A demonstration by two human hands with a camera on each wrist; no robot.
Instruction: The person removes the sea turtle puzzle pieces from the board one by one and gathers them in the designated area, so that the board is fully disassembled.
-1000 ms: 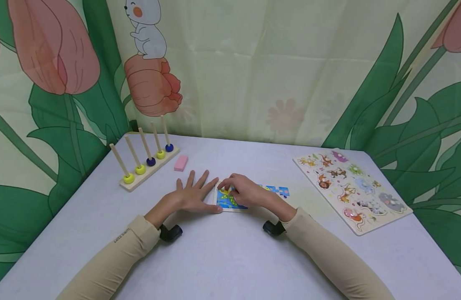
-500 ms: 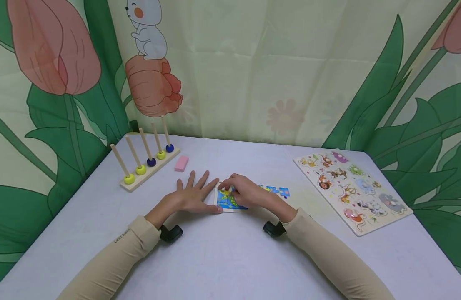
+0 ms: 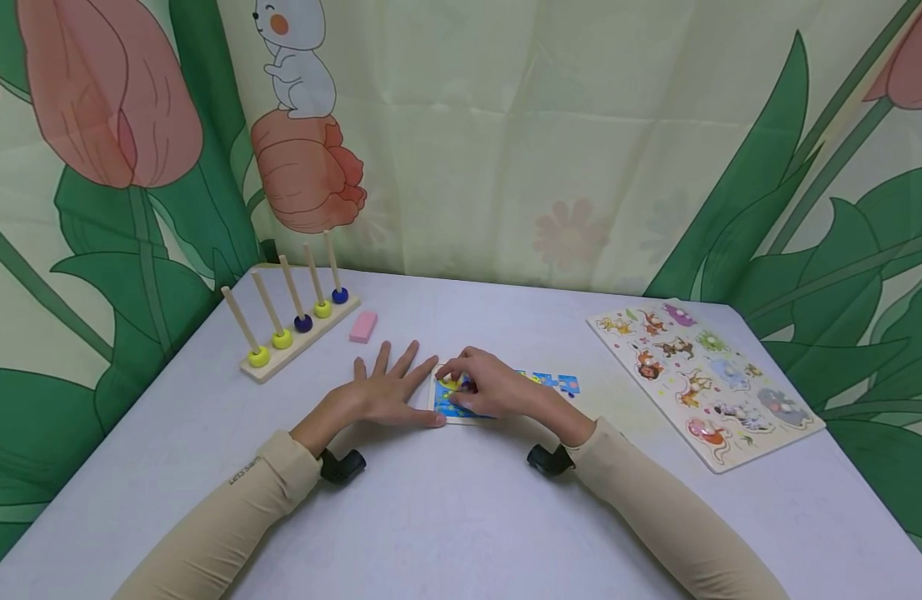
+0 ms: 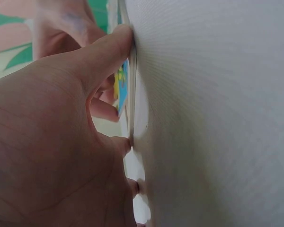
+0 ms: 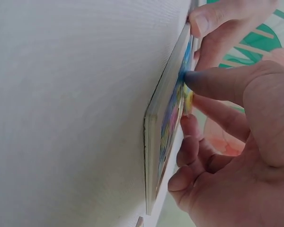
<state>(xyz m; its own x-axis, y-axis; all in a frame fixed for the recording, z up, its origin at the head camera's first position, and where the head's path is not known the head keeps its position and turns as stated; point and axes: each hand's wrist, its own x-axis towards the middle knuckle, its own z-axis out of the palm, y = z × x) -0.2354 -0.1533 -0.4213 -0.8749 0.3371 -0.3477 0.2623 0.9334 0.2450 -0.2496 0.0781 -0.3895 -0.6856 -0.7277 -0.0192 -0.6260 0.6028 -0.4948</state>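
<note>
A shallow jigsaw puzzle board (image 3: 444, 410) with a pale rim and a blue and yellow picture lies flat at mid-table. My left hand (image 3: 386, 396) is spread on the table at its left side, thumb against the near left corner and index finger by the far left corner. Over the board, my right hand (image 3: 491, 383) pinches a blue and yellow puzzle piece (image 4: 121, 85) between thumb and fingers; in the left wrist view the piece tilts up from the board. The right hand hides much of the picture in the head view.
Loose joined puzzle pieces (image 3: 568, 383) lie right of the board, partly behind the right hand. A pink block (image 3: 363, 327) and a wooden peg stand (image 3: 299, 337) with yellow and blue beads are at the left. An animal knob puzzle (image 3: 704, 379) lies at the right.
The right thumb has shifted down and left over the board, and the picture beneath it looks different, with a dark patch between thumb and fingers. The left hand has stayed in place.
</note>
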